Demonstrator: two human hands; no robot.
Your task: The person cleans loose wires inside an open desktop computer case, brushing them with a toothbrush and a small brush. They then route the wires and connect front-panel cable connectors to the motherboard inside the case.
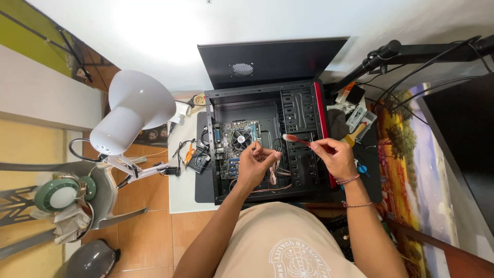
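Closest to me is my beige shirt front (278,242), with both forearms reaching from it over the open computer case (265,141) lying on its side. Over the middle of that case, my left hand (256,163) is pinched shut on something small, probably a thin wire end from the loose cable bundle (275,177) below it; I cannot make out what. Toward the case's red edge, my right hand (333,154) is closed around a red-handled toothbrush (297,138), bristles pointing in over the motherboard (235,146). I judge this to be mid-cleaning or mid-cabling inside the case; the next move calls for steadying the wire while the brush tip comes in. My left fingers hide the pinch point, and the board's connectors are too small to read.
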